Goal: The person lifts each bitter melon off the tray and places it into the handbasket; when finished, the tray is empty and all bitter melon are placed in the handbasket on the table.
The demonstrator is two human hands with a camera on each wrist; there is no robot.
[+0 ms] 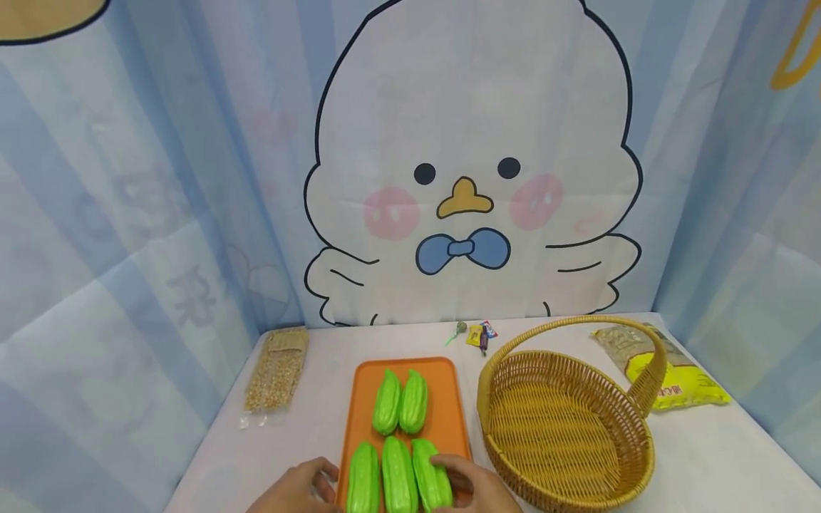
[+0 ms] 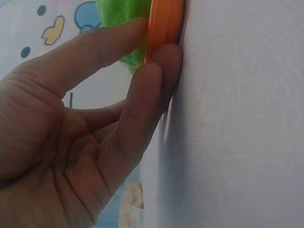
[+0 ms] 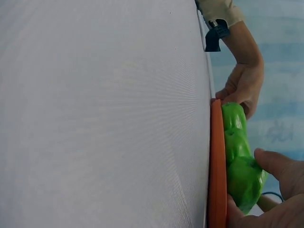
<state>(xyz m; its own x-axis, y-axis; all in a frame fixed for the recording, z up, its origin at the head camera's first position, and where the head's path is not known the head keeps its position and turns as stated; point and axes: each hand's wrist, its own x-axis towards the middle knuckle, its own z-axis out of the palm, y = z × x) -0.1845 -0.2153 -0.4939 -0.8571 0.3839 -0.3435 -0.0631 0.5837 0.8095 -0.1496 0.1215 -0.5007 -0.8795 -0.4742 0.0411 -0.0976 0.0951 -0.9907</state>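
Note:
Several bright green, ridged toy gourds (image 1: 397, 476) lie on an orange tray (image 1: 442, 399), two at the back and three in front. At the tray's left edge, my left hand (image 1: 298, 488) pinches the rim; in the left wrist view the thumb is at the rim and fingertips (image 2: 147, 80) are against the tray's side. My right hand (image 1: 477, 488) holds the front-right gourd (image 1: 431, 474). In the right wrist view, one fingertip (image 3: 261, 159) is on that gourd's upper side and another digit is low beside it, near the tray wall.
Right of the tray stands a wicker basket (image 1: 558, 427) with a tall handle. A yellow bag (image 1: 686, 385) lies behind it. A packet of grains (image 1: 277, 370) lies at the back left. Small wrapped sweets (image 1: 474, 335) sit near the curtain (image 1: 462, 128).

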